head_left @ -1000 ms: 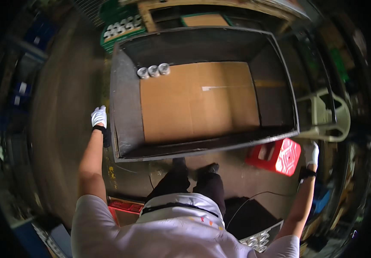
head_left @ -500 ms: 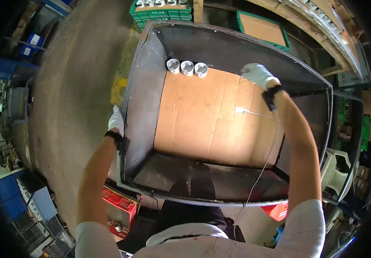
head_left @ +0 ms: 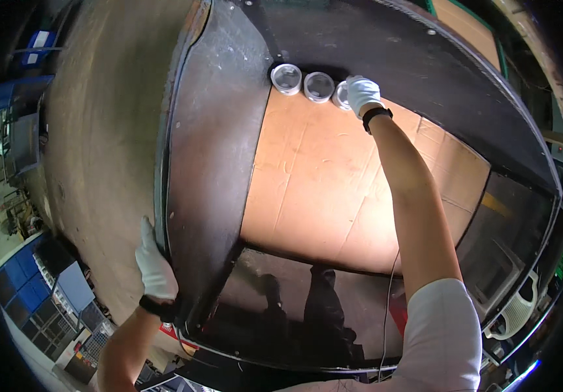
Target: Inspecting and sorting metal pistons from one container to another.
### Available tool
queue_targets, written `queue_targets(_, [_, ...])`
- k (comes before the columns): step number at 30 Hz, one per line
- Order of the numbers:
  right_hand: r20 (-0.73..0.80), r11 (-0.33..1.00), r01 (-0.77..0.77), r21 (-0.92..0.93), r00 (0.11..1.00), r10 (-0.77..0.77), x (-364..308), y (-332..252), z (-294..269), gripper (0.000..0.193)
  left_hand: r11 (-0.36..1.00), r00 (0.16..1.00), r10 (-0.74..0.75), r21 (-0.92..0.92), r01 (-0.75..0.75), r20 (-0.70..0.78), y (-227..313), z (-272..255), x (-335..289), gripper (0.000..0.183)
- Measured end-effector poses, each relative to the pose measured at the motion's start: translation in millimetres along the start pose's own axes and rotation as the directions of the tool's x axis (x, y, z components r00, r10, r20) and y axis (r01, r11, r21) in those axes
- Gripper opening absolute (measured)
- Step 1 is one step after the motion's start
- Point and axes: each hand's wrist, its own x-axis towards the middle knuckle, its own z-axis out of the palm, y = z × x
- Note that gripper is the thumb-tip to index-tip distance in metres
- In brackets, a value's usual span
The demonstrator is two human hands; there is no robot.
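Three silver metal pistons stand in a row along the far edge of the cardboard sheet (head_left: pixel 321 176), in the far left corner of a large dark metal bin (head_left: pixel 209 144). The left piston (head_left: pixel 287 79) and the middle piston (head_left: pixel 319 87) stand slightly apart. My right hand (head_left: pixel 364 93), in a white glove, has its fingers on the right piston (head_left: pixel 341 96) and partly covers it; the fingertips are hidden. Also gloved, my left hand (head_left: pixel 155 264) lies against the bin's left wall near its front, with fingers stretched out.
The bin's walls rise around the cardboard. A thin cable (head_left: pixel 388 307) hangs over the near wall. Beyond the right side stands a pale plastic chair (head_left: pixel 520 310). Concrete floor (head_left: pixel 105 144) stretches along the left, with blue crates (head_left: pixel 32 287) farther off.
My right hand has moved left, from over the bin's right part to the right piston. My view has come closer to the bin. My left hand stays at the left wall.
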Motion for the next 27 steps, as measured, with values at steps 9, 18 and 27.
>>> queue_targets(9, [-0.148, 0.98, -0.163, 0.117, 0.972, 0.18, 8, 15, 48, 0.011, 0.974, 0.978, 0.206, 0.087, -0.208, 0.026, -15, -5, 1, 0.049])
queue_targets(18, [-0.16, 0.932, 0.192, 0.308, 0.976, -0.148, -57, -36, 20, 0.017, 0.996, 0.998, -0.032, -0.08, 0.028, -0.05, 6, 5, -9, 0.051])
queue_targets(27, [0.23, 0.895, 0.025, 0.446, 0.963, -0.141, 63, -5, 87, 0.024, 0.987, 0.988, 0.153, 0.042, -0.154, 0.024, -19, 19, 0, 0.052])
